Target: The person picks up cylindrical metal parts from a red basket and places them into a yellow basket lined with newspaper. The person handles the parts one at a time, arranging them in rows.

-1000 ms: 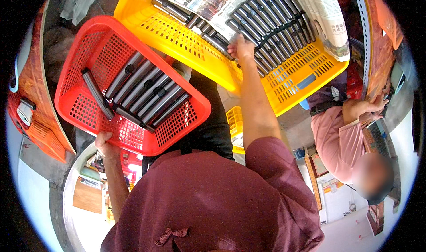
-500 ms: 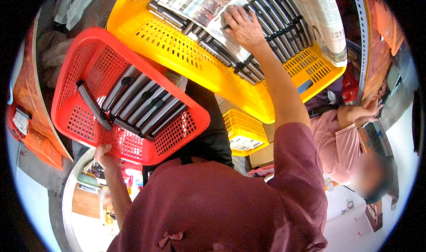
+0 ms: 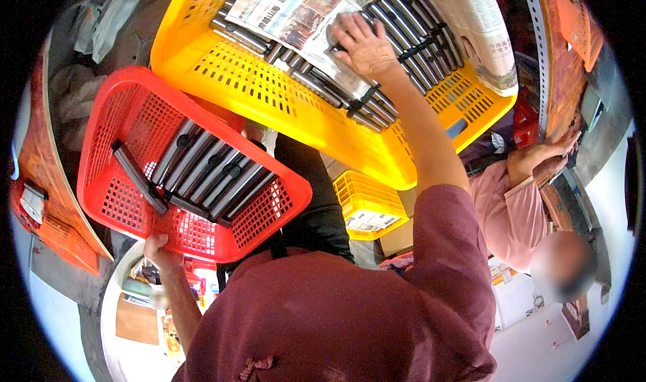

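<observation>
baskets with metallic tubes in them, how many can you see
2: the red perforated basket that the left hand holds by its rim, and the larger yellow perforated basket, where the right hand is at a newspaper sheet. Others may be hidden.

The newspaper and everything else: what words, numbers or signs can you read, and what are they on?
Newspaper in the yellow basket: bold headline characters, which I won't copy; its fine print is too small to read.
Curved newspaper sheet at the basket's right: a few larger printed characters, not copied; the rest too small.
Pale paper at the smaller yellow basket: too small to read.
</observation>
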Tool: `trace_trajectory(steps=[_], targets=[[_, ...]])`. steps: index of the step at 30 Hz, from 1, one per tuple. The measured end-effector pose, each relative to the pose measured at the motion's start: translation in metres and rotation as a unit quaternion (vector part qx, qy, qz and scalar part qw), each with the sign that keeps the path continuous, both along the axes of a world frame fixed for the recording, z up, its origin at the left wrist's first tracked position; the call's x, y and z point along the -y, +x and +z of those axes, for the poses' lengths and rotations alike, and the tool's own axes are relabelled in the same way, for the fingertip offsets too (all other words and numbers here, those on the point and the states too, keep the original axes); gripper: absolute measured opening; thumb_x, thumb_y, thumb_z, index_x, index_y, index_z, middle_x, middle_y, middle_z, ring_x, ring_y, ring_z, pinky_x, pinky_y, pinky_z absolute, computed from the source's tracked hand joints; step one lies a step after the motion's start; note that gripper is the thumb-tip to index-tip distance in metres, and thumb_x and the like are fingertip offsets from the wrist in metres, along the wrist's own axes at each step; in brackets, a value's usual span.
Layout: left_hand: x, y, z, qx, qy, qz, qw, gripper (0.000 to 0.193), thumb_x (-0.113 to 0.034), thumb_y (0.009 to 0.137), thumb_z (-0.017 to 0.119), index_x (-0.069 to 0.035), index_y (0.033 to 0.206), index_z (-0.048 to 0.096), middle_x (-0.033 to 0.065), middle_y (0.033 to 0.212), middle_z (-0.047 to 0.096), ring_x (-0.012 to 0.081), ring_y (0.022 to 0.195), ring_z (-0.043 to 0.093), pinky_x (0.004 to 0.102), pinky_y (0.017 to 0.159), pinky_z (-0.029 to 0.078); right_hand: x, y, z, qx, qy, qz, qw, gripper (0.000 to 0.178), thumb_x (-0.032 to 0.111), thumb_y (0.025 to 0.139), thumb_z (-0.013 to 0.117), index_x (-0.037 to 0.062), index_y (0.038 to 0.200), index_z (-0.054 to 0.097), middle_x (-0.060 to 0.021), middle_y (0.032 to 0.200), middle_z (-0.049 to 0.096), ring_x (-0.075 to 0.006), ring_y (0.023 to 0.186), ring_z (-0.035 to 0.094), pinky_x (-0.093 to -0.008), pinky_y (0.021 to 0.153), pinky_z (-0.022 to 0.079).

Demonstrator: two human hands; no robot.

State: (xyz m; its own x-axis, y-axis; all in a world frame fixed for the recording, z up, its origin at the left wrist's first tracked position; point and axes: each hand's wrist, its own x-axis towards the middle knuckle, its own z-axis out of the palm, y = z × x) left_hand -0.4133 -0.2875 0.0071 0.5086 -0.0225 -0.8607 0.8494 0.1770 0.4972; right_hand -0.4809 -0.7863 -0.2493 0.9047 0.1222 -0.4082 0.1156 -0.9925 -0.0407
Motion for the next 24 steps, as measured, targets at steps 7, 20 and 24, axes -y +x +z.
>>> trace_trajectory(steps=[7, 20, 24], targets=[[-0.008, -0.006, -0.003, 0.032, 0.059, 0.032, 0.997, 0.072, -0.012, 0.058, 0.054, 0.006, 0.128, 0.045, 0.0175, 0.119, 0.055, 0.0302, 0.11, 0.054, 0.0419, 0.1, 0.04, 0.006, 0.02, 0.036, 0.076, 0.054, -0.093, 0.991, 0.055, 0.038, 0.094, 0.048, 0.0092, 0.14, 0.038, -0.0152, 0.144, 0.036, -0.0311, 0.133, 0.034, -0.0541, 0.105, 0.027], [0.02, 0.015, 0.021, 0.121, -0.004, -0.012, 0.993, 0.072, 0.0, 0.056, 0.046, 0.004, 0.128, 0.047, 0.0131, 0.116, 0.06, 0.0216, 0.103, 0.061, 0.0338, 0.09, 0.05, -0.234, 0.119, 0.234, 0.084, 0.241, 0.167, 0.952, 0.036, 0.011, 0.079, 0.054, 0.0019, 0.114, 0.055, -0.0093, 0.106, 0.057, -0.0276, 0.103, 0.057, -0.0374, 0.09, 0.046], [0.007, 0.009, 0.018, 0.109, -0.004, -0.023, 0.994, 0.068, 0.0, 0.058, 0.045, 0.005, 0.127, 0.049, 0.0109, 0.114, 0.061, 0.0165, 0.098, 0.061, 0.029, 0.084, 0.05, -0.239, 0.137, 0.228, 0.064, 0.208, 0.222, 0.951, 0.031, 0.014, 0.077, 0.063, 0.0019, 0.104, 0.057, -0.0102, 0.102, 0.058, -0.0282, 0.102, 0.058, -0.0389, 0.086, 0.049]])
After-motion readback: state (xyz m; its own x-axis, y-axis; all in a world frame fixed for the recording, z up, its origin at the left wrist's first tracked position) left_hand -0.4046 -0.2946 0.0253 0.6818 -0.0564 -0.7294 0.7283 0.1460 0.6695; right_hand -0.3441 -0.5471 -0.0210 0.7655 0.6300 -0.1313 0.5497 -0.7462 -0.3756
